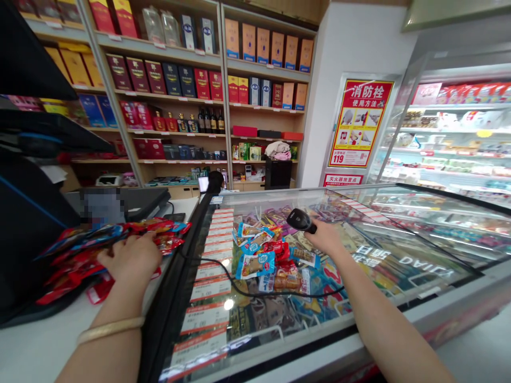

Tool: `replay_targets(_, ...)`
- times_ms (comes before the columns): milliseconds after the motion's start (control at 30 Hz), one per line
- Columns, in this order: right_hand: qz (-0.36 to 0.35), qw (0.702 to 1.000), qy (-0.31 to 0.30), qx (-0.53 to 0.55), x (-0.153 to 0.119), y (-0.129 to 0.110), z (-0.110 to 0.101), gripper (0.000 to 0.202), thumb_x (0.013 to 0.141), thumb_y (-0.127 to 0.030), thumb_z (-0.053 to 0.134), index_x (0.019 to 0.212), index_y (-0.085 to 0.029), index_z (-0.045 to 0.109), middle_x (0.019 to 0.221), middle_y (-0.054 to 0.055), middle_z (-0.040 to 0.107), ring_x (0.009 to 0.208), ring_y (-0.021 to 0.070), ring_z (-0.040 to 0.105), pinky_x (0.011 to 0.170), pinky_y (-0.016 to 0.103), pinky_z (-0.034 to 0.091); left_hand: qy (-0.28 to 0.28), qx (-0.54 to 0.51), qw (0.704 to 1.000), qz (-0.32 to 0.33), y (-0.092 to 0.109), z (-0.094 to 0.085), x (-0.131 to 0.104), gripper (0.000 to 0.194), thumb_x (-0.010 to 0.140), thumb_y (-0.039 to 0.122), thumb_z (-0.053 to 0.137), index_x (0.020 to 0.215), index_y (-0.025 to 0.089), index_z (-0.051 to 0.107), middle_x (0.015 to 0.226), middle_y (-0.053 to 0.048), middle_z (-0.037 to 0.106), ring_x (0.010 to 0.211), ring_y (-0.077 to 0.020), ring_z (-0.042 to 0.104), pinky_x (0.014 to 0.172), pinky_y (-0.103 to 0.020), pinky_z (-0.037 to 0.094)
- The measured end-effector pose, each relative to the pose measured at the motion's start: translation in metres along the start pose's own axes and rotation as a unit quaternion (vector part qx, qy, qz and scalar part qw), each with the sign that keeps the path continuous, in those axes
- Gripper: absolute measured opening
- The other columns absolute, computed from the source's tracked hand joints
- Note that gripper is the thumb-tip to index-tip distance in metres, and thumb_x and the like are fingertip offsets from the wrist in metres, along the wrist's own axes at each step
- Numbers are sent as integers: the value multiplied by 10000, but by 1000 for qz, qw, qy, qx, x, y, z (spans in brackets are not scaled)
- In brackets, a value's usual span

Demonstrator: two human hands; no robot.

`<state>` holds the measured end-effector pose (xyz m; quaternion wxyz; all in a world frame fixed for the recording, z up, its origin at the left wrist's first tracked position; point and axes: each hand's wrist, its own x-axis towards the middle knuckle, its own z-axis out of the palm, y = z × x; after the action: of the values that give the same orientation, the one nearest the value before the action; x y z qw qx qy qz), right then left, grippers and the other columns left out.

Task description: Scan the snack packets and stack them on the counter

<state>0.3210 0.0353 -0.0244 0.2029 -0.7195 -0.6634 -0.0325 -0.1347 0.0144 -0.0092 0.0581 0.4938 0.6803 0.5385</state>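
Observation:
My left hand [131, 255] lies on a pile of red and blue snack packets [75, 260] on the counter at left, its fingers apart over the wrappers; the fingertips are partly hidden. A bracelet [110, 330] circles that wrist. In my right hand [325, 236] is a black barcode scanner [301, 219], gripped by its handle above the freezer's glass top. Its head points to the left, toward several small snack packets [255, 265] heaped on the glass. These are blue, red and clear, some showing brown food inside. A black cable [235, 284] loops across the glass below them.
The glass-topped freezer [399, 314] has price labels [209, 290] along its left side. Dark checkout equipment [27, 213] stands at far left. Behind are shelves of boxed bottles [171, 77], a person's head [216, 182] and a lit display fridge [459, 127] at right.

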Motion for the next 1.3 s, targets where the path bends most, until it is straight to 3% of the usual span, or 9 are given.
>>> replay_targets(100, -6, 1000, -2, -2, -2, -3, -1, 347, 809, -395, 589, 1106, -242, 684, 944, 88, 740, 887, 273, 691, 678, 290, 434, 46, 181, 982, 10, -1, 0, 0, 39, 612, 253, 579, 606, 221, 601, 688, -107, 511, 1082, -431, 457, 948, -622, 178)
replay_targets(167, -9, 1000, -4, 0, -2, -5, -1, 356, 808, -388, 584, 1115, -237, 682, 939, 91, 740, 889, 278, 691, 680, 295, 432, 58, 211, 975, 38, 3, 1, -2, 60, 626, 238, 570, 650, 226, 624, 690, -105, 523, 1023, -413, 489, 925, -611, 223)
replay_targets(333, -10, 1000, -5, 7, -4, -7, -2, 370, 801, -386, 596, 1129, -236, 681, 924, 90, 740, 872, 273, 689, 676, 293, 428, 120, 158, 969, 147, 28, 6, -17, 251, 719, 153, 508, 878, 243, 681, 923, -107, 637, 1077, -366, 513, 1013, -612, 206)
replay_targets(467, -8, 1000, 9, 17, -6, -11, -5, 348, 801, -372, 607, 1118, -247, 684, 913, 77, 743, 867, 261, 688, 677, 281, 426, 105, 0, 976, 192, 51, 17, -29, 449, 715, 62, 478, 1091, 211, 672, 1152, -115, 636, 1160, -300, 527, 1071, -477, 303)
replay_targets(567, -9, 999, 31, 30, -8, -15, -7, 327, 796, -372, 621, 1091, -246, 688, 916, 76, 744, 866, 265, 688, 676, 279, 427, 75, -210, 969, 103, 59, 32, -33, 529, 680, 37, 508, 1161, 203, 655, 1132, -81, 657, 1032, -213, 600, 981, -362, 429)
replay_targets(733, -78, 987, 89, 112, -13, -20, -6, 272, 765, -319, 643, 1014, -220, 695, 896, 72, 740, 847, 250, 684, 694, 272, 444, -49, -460, 879, -116, 66, 51, -39, 549, 637, 34, 604, 1147, 235, 639, 1144, -51, 667, 973, -151, 642, 754, -229, 515)
replay_targets(833, -175, 964, 105, 172, -16, -22, -6, 202, 728, -291, 660, 909, -206, 696, 849, 57, 732, 797, 225, 675, 687, 264, 452, -113, -479, 859, -138, 68, 56, -45, 518, 629, 56, 677, 1120, 221, 650, 1120, -59, 688, 958, -153, 661, 750, -221, 527)
replay_targets(1000, -311, 918, 114, 217, -23, -31, -4, 211, 719, -279, 662, 909, -194, 691, 846, 55, 733, 767, 206, 666, 708, 279, 471, -169, -440, 872, -129, 67, 67, -56, 531, 621, 146, 775, 1137, 163, 649, 960, -68, 728, 819, -148, 674, 704, -226, 539)
replay_targets(1300, -389, 895, 59, 212, -34, -47, -3, 295, 707, -271, 686, 996, -214, 678, 954, 65, 739, 878, 213, 680, 801, 297, 499, -92, -503, 831, -220, 71, 71, -55, 246, 692, -34, 644, 852, 151, 663, 815, -31, 712, 715, -107, 667, 650, -180, 555)
